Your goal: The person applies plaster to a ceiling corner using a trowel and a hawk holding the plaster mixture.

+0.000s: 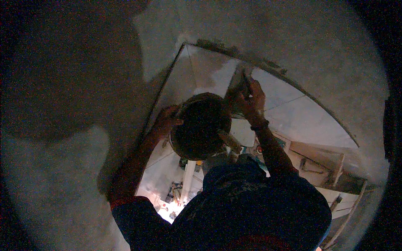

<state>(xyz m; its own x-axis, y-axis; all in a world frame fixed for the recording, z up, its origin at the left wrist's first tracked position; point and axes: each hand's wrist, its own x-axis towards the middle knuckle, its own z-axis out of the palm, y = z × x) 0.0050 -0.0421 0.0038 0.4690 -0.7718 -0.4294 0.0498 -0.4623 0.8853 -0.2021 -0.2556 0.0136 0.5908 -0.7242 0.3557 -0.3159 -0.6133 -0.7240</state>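
Note:
My left hand point(167, 121) grips the left rim of a dark round bucket point(197, 125), whose contents are too dark to make out. A pale handle or stick point(229, 140) sticks out over its lower right. My right hand point(251, 100) is closed round the handle of a flat grey trowel point(234, 88), just right of and above the bucket. The trowel is over a pale panelled surface point(284, 98) with a rough dark edge; whether they touch I cannot tell.
Rough, patchy plaster point(58, 167) surrounds the angular edge at left and top. Far below, a brightly lit area holds scattered tools point(176, 190) and an upright pale beam point(188, 180). Wooden boards and poles point(339, 167) stand at the lower right.

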